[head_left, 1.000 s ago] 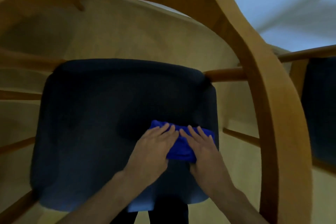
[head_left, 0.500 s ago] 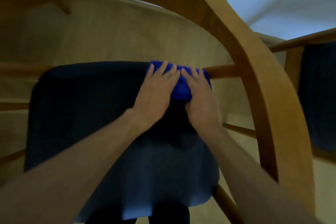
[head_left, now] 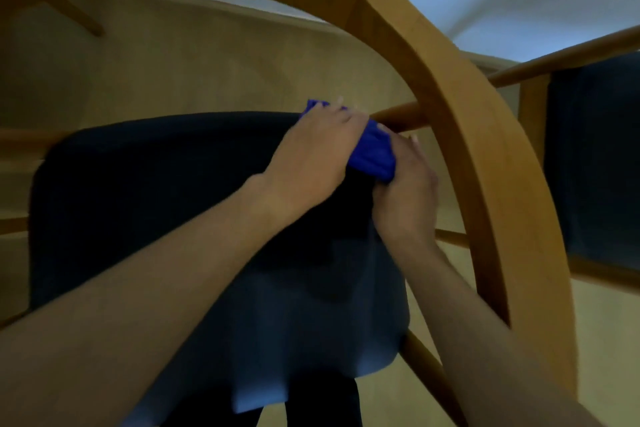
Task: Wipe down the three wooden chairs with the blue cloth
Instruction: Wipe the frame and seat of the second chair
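Both hands, left (head_left: 317, 152) and right (head_left: 407, 180), slid cloth (head_left: 374, 152) right along seat's (head_left: 156, 201) far edge toward rail (head_left: 400, 116); fingers curled, gripping it. First chair underway; second chair (head_left: 592, 156) right looks untouched.

There is one view only, from a camera worn on the person's head, facing forward and steeply down. It sits very close to the curved light-wood chair back (head_left: 460, 135), which arches across the top and right of the frame, with the dark blue padded seat (head_left: 156, 204) filling the middle below. Both forearms reach in from the near edge. A second dark-seated wooden chair (head_left: 588, 156) shows at the far right. The wide lens bends straight edges.
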A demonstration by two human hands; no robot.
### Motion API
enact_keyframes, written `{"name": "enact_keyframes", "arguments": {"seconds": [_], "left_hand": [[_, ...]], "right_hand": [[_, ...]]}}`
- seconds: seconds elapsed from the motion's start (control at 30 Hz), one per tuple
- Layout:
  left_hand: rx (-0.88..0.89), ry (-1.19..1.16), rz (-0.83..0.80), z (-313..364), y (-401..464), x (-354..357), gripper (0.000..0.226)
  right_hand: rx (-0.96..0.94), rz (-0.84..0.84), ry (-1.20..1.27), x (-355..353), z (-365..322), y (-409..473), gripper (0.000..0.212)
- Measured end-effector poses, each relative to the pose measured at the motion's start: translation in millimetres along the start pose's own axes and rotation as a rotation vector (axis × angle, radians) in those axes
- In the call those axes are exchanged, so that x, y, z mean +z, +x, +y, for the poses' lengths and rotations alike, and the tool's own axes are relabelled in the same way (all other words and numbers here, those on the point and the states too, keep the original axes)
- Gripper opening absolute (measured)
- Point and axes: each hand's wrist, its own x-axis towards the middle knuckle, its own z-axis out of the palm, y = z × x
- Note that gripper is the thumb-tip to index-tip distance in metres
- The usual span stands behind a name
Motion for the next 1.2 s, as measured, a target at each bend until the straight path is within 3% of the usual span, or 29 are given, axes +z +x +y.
{"name": "enact_keyframes", "arguments": {"seconds": [0.13,0.23,0.3,0.4,0.43,0.5,0.57,0.63,0.7,0.77,0.93,1.07,1.2], "left_hand": [[-0.078,0.064,-0.071,-15,2,27,0.065],[0.010,0.051,-0.057,-5,-58,50,0.055],[0.036,-0.030,-0.156,14,-109,58,0.057],[-0.036,-0.099,-0.444,36,-153,60,0.059],[-0.029,-0.130,-0.470,36,-155,57,0.065],[0.046,-0.144,-0.362,30,-138,51,0.071],[-0.009,-0.090,-0.200,19,-103,46,0.069],[-0.074,-0.009,-0.080,7,-56,35,0.064],[-0.119,0.021,-0.013,-4,-14,28,0.060],[-0.100,0.068,-0.043,-12,-3,33,0.060],[0.062,-0.032,-0.016,-6,-104,73,0.058],[0.130,-0.026,-0.189,14,-201,91,0.056],[0.167,0.008,-0.322,17,-226,84,0.071]], "right_hand": [[-0.011,-0.048,-0.063,28,9,9,0.069],[-0.013,-0.095,-0.119,22,18,-57,0.075],[0.039,-0.299,-0.209,8,21,-106,0.080],[0.169,-0.683,-0.318,-6,29,-141,0.078],[0.166,-0.714,-0.297,-11,29,-141,0.076],[0.084,-0.487,-0.148,-16,26,-131,0.072],[0.055,-0.180,-0.033,-16,12,-102,0.066],[-0.006,-0.008,0.025,-6,4,-55,0.050],[-0.022,-0.003,0.005,8,3,-6,0.045],[-0.020,-0.069,-0.072,24,10,9,0.053],[0.066,-0.161,-0.154,31,23,-108,0.073],[0.079,-0.299,-0.191,29,26,-211,0.078],[0.103,-0.445,-0.172,20,27,-231,0.075]]}}
